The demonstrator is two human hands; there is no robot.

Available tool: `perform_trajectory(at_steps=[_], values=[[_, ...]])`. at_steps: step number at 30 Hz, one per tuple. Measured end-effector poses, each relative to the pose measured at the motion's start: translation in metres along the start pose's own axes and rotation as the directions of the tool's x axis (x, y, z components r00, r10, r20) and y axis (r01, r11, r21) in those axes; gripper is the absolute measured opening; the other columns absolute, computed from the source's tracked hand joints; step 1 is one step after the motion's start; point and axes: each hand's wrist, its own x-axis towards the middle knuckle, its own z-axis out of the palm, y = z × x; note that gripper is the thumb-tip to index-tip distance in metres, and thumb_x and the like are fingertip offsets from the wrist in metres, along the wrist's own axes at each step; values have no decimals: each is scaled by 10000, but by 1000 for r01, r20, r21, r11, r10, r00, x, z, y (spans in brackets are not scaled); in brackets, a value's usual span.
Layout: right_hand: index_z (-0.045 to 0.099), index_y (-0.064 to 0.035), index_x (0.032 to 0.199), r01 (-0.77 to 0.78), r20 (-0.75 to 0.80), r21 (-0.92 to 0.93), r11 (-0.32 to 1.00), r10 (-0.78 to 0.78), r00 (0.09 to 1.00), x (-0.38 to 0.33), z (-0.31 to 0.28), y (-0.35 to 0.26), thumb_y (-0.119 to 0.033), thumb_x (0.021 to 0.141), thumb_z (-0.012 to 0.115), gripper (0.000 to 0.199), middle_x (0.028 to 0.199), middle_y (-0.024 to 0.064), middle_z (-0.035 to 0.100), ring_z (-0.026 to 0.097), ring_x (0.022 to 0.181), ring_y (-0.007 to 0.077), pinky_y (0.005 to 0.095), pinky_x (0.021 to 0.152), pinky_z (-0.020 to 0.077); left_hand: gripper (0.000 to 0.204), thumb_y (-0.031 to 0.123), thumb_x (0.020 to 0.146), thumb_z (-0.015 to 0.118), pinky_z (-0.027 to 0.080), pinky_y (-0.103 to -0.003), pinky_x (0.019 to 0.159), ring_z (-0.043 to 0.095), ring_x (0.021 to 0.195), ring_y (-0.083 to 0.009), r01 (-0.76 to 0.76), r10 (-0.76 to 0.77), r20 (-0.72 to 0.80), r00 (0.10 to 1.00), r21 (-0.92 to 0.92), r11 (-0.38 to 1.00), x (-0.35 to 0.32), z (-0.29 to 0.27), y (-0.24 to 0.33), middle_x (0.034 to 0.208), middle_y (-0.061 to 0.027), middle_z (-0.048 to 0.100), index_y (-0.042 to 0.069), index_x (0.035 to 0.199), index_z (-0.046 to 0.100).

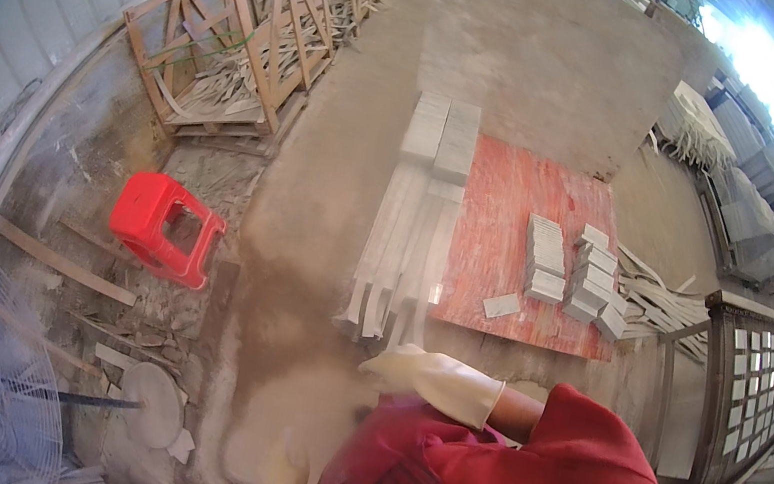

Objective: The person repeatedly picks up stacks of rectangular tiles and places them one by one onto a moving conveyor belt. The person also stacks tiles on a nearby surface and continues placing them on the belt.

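My right hand (431, 379), in a cream rubber glove, reaches left across my body. Its fingers are closed at the near end of a long pale stone strip (418, 323); the grip itself is partly hidden. More long pale stone strips (392, 243) lie side by side just beyond, pointing away from me. On their far ends rest stacked pale slabs (444, 135). Low in the picture, a smeared cream shape beside my red clothing is my left hand (290, 482); its fingers cannot be made out.
Right of the strips, a red board (505, 200) bears stacks of small pale blocks (545, 257) and a loose tile (500, 306). A red plastic stool (165, 225) and a fan (0, 383) stand left. Wooden crates (247, 37) hold offcuts. A dark rack (753, 391) stands right.
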Motion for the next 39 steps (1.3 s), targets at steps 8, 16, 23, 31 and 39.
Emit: perform_trajectory(at_steps=[8, 16, 23, 31, 39], values=[[580, -198, 1435, -69, -58, 24, 997, 70, 996, 66, -32, 5, -450, 941, 608, 556, 1309, 128, 688, 651, 1202, 339, 488, 1018, 503, 541, 346, 939, 637, 445, -469, 1093, 582, 1284, -390, 72, -81, 165, 983, 60, 996, 74, -37, 8, 1356, -220, 636, 105, 1421, 591], [621, -207, 1396, -156, 107, 25, 987, 153, 982, 196, -120, 22, -524, 943, 578, 555, 1317, 108, 690, 641, 1238, 315, 471, 1022, 498, 548, 318, 920, 664, 466, -467, 1064, 613, 1237, -385, -64, 60, 107, 992, 34, 997, 230, -101, -16, 1326, -201, 660, 69, 1402, 592], [585, -205, 1428, -73, -123, 89, 993, 84, 989, 268, -229, 17, -382, 970, 612, 492, 1338, 126, 669, 640, 1214, 339, 470, 1020, 507, 445, 283, 896, 673, 506, -509, 968, 646, 1125, -413, -201, 203, -20, 979, 71, 977, 356, -181, 16, 1165, -203, 704, 105, 1304, 654], [579, -215, 1428, -293, -161, 428, 855, 391, 906, 250, -247, 73, -374, 954, 592, 500, 1267, 144, 696, 658, 1150, 367, 485, 978, 519, 452, 292, 925, 632, 491, -492, 1015, 639, 1174, -388, -487, 469, 150, 870, 109, 867, 476, -190, 85, 1267, -167, 691, 79, 1323, 641], [517, -226, 1490, -577, 94, 590, 564, 662, 744, 221, -204, 138, -441, 947, 568, 585, 1270, 129, 703, 666, 1160, 356, 485, 978, 525, 427, 194, 912, 661, 499, -490, 1000, 655, 1141, -384, -780, 773, 114, 624, 45, 624, 585, -182, 173, 1221, -202, 701, 36, 1308, 649]])
